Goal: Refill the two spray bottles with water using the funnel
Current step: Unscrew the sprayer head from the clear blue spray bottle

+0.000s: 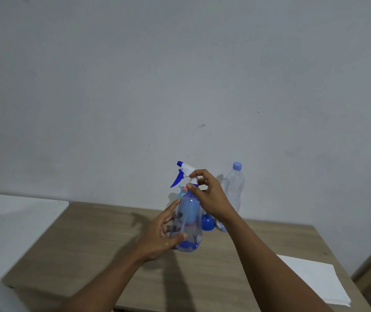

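At six o'clock of the frame, a clear spray bottle (189, 221) stood on the wooden table (89, 244). The left hand (160, 235) grasped its body; the right hand (209, 197) pinched its white-and-blue trigger head (185, 171). At three o'clock of it lay the blue funnel (208, 222), near a water bottle (235, 188).

Both forearms are bare to the frame's edge, with no sleeve showing, and the left hand (160, 236) and right hand (210, 198) seem ringless, though blurred.
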Motion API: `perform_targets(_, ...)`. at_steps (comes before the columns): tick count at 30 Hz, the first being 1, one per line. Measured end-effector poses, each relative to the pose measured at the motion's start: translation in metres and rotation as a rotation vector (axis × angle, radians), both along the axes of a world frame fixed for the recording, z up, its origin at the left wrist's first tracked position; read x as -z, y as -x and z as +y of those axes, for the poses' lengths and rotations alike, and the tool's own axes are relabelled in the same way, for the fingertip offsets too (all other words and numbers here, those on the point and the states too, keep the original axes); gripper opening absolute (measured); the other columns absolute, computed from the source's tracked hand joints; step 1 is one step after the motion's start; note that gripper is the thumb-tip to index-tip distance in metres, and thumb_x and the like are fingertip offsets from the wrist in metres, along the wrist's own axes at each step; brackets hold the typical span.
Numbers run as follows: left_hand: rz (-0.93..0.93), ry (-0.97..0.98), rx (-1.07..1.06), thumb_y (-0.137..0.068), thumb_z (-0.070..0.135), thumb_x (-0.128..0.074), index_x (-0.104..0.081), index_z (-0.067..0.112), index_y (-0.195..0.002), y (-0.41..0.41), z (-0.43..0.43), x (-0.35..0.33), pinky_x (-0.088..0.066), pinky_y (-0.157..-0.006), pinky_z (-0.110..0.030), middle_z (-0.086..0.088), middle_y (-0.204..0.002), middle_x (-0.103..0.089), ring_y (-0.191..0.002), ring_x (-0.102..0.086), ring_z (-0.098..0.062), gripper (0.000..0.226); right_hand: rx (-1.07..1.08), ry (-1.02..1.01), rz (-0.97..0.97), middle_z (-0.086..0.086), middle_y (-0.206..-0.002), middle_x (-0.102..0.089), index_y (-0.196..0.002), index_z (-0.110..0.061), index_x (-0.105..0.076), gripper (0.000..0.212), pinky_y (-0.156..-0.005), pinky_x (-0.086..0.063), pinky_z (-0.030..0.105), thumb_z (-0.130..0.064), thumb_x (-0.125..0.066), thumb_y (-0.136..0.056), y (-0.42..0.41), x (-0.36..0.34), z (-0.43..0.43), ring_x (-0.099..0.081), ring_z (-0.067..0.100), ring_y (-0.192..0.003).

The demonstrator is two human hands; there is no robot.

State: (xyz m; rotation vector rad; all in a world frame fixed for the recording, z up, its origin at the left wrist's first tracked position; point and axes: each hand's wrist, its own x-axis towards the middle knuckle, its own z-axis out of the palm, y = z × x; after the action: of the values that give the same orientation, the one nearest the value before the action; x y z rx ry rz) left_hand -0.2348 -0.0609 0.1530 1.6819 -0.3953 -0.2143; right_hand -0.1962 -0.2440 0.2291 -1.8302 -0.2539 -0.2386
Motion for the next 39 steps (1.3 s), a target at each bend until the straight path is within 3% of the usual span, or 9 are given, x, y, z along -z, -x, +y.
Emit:
perform_targets(5, -0.006, 0.009, 0.008, -0.081, 0.017, -0.082, -0.032, 0.047, -0.148, -0.0015, 0.0032, 0.0007, -0.062, -0.083, -0.044, 0.008, -0.142, -0.053, -0.123, -0.061, -0.02, 0.089, -0.03, -0.045, 0.033, 0.003, -0.12, -0.064, -0.117, -0.028, -0.061, 0.023, -0.056, -0.053, 0.025, -0.014, -0.06, -0.099, 0.0041, -0.0028, -0.0013, -0.067, 0.021, -0.081)
perform_targets(11, -0.016, -0.028, 0.002, -0.08, 0.019, -0.082, -0.032, 0.049, -0.147, -0.0038, 0.0083, 0.0014, -0.062, -0.082, -0.042, 0.008, -0.141, -0.053, -0.12, -0.062, -0.018, 0.088, -0.047, -0.007, 0.074, 0.006, -0.116, -0.061, -0.124, -0.028, -0.057, 0.032, -0.06, -0.056, 0.023, -0.024, -0.068, -0.094, 0.0041, -0.0028, 0.001, -0.067, 0.027, -0.09)
perform_targets(16, -0.043, -0.035, -0.037, -0.069, 0.037, -0.085, -0.032, 0.048, -0.147, -0.0041, 0.0098, 0.0041, -0.059, -0.089, -0.048, 0.004, -0.142, -0.053, -0.122, -0.061, -0.02, 0.095, -0.047, -0.079, 0.079, 0.011, -0.116, -0.065, -0.121, -0.025, -0.058, 0.028, -0.055, -0.049, 0.022, -0.008, -0.054, -0.099, 0.0043, -0.0031, 0.0028, -0.06, 0.006, -0.065)
perform_targets(20, -0.054, -0.042, -0.027, -0.069, 0.038, -0.086, -0.032, 0.056, -0.143, -0.0064, 0.0094, 0.0023, -0.06, -0.089, -0.044, 0.011, -0.139, -0.052, -0.122, -0.061, -0.015, 0.093, -0.03, -0.032, 0.036, 0.006, -0.111, -0.062, -0.121, -0.027, -0.055, 0.027, -0.056, -0.051, 0.021, -0.025, -0.066, -0.096, 0.0042, -0.0068, 0.006, -0.063, 0.018, -0.081)
perform_targets(24, -0.087, -0.046, -0.046, -0.077, 0.02, -0.084, -0.033, 0.055, -0.141, -0.0073, 0.008, 0.0028, -0.06, -0.09, -0.038, 0.008, -0.138, -0.054, -0.119, -0.063, -0.011, 0.089, -0.024, -0.002, 0.005, 0.006, -0.108, -0.061, -0.118, -0.026, -0.054, 0.025, -0.055, -0.05, 0.019, -0.013, -0.06, -0.098, 0.0009, -0.0086, 0.0057, -0.061, 0.017, -0.079)
perform_targets(28, -0.107, -0.073, -0.048, -0.078, 0.024, -0.083, -0.031, 0.061, -0.136, -0.0081, 0.0065, -0.0012, -0.058, -0.089, -0.026, 0.018, -0.136, -0.052, -0.119, -0.06, -0.002, 0.087, -0.025, 0.021, -0.028, 0.002, -0.111, -0.06, -0.122, -0.023, -0.053, 0.03, -0.062, -0.056, 0.021, -0.02, -0.066, -0.095, 0.0011, -0.0082, 0.0067, -0.061, 0.014, -0.088)
perform_targets(31, -0.123, -0.08, -0.048, -0.073, 0.035, -0.083, -0.03, 0.06, -0.138, -0.0073, 0.0048, -0.0013, -0.057, -0.091, -0.026, 0.015, -0.14, -0.051, -0.121, -0.059, -0.006, 0.088, 0.0, 0.054, -0.067, 0.003, -0.113, -0.061, -0.12, -0.022, -0.054, 0.03, -0.073, -0.057, 0.027, -0.018, -0.068, -0.094, -0.0018, -0.0077, 0.0065, -0.06, 0.014, -0.092)
perform_targets(35, -0.138, -0.07, -0.059, -0.078, 0.02, -0.083, -0.03, 0.054, -0.144, -0.0085, 0.0038, 0.0016, -0.057, -0.094, -0.033, 0.008, -0.142, -0.052, -0.123, -0.059, -0.015, 0.091, -0.018, 0.003, -0.024, 0.005, -0.115, -0.062, -0.121, -0.023, -0.055, 0.028, -0.068, -0.059, 0.03, -0.011, -0.062, -0.096, -0.0035, -0.0085, 0.0045, -0.064, 0.018, -0.098)
perform_targets(39, -0.142, -0.091, -0.059, -0.081, 0.019, -0.082, -0.027, 0.052, -0.144, -0.0092, 0.0019, -0.0017, -0.057, -0.092, -0.028, 0.009, -0.142, -0.05, -0.121, -0.059, -0.011, 0.089, -0.006, 0.048, -0.059, -0.001, -0.113, -0.06, -0.122, -0.023, -0.054, 0.032, -0.068, -0.058, 0.022, -0.025, -0.068, -0.094, -0.0024, -0.01, 0.0037, -0.06, 0.014, -0.098)
